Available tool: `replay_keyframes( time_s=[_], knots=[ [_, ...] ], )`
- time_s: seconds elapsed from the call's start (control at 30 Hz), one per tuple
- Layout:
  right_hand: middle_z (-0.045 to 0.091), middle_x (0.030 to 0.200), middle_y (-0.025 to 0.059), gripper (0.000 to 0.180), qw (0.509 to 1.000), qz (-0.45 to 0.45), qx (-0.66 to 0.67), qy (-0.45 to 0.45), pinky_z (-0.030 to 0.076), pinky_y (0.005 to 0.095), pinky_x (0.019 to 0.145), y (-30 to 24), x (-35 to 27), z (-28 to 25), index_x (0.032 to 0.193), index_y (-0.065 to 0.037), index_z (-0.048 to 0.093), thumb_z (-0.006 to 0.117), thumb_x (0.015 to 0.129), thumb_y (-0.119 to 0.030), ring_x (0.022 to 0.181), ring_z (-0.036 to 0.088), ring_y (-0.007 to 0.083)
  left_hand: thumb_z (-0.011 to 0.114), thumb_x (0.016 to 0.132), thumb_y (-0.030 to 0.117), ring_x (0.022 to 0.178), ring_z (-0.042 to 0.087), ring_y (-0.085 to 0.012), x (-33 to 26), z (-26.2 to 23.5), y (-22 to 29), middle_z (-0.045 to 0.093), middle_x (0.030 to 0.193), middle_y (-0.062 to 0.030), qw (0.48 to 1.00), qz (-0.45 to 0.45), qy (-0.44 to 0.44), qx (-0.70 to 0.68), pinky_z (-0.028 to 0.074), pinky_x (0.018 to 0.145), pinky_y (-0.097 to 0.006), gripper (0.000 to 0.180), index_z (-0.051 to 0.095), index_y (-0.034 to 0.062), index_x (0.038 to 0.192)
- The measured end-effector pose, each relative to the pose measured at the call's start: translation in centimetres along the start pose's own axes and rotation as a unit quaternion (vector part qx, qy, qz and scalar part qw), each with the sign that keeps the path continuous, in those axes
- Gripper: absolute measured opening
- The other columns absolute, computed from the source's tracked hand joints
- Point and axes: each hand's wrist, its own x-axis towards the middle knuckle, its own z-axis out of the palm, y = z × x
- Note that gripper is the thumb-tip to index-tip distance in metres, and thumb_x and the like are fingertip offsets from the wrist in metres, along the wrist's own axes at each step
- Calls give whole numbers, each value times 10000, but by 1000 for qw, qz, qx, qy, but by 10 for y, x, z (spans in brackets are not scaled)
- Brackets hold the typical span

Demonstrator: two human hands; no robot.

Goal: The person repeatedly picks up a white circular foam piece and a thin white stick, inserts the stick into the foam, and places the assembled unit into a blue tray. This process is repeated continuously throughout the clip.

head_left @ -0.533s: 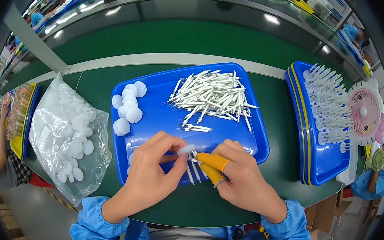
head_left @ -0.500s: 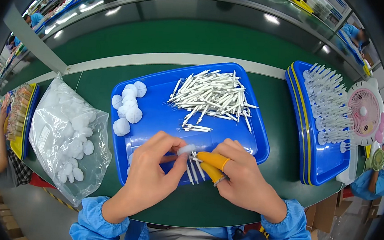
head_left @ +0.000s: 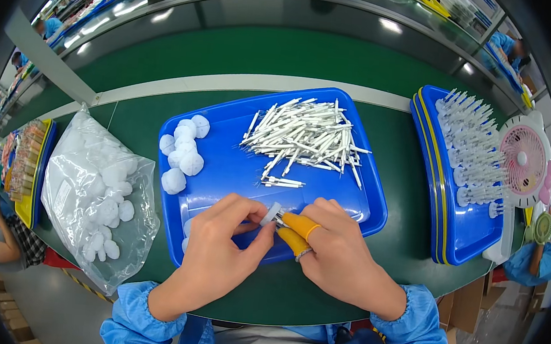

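Note:
My left hand (head_left: 223, 243) pinches a small white round piece (head_left: 270, 213) between thumb and fingers, above the near edge of a blue tray (head_left: 223, 138). My right hand (head_left: 341, 250) meets it from the right, with yellow covers (head_left: 298, 224) on two of its fingers. These fingers are closed against the white piece; a thin pale part shows at their tips, too small to name. In the tray lie a heap of thin white sticks (head_left: 308, 135) with fine wire ends and, at its left side, several white round pieces (head_left: 185, 144).
A clear plastic bag (head_left: 68, 186) of white pieces lies to the left. Stacked blue and yellow trays (head_left: 463, 237) on the right hold rows of upright white sticks on round bases (head_left: 467, 149). Beside them stands a pink and white fan (head_left: 521, 157). Other people work beyond.
The white piece in my left hand has turned from lying flat to more upright. My right hand has shifted slightly left; the white sticks seen below its fingers no longer show.

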Motion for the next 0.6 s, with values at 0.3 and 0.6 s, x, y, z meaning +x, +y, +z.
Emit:
replay_keyframes(
  time_s=[0.3, 0.6],
  knots=[
    [600, 865, 159, 276, 997, 11, 44, 62, 481, 454, 711, -3, -7, 11, 894, 97, 709, 705, 618, 98, 810, 580, 350, 781, 865, 7, 752, 729, -301, -7, 1, 0, 656, 875, -143, 996, 58, -2, 62, 610, 663, -372, 201, 701, -24, 1047],
    [652, 899, 142, 454, 989, 35, 87, 113, 491, 410, 703, -4, -2, 5, 1087, 47, 755, 725, 638, 99, 742, 560, 319, 769, 947, 25, 1016, 776, -281, -3, -3, 10, 713, 1013, -142, 991, -67, 1, -118, 655, 858, -359, 304, 688, -15, 1237]
  ],
)
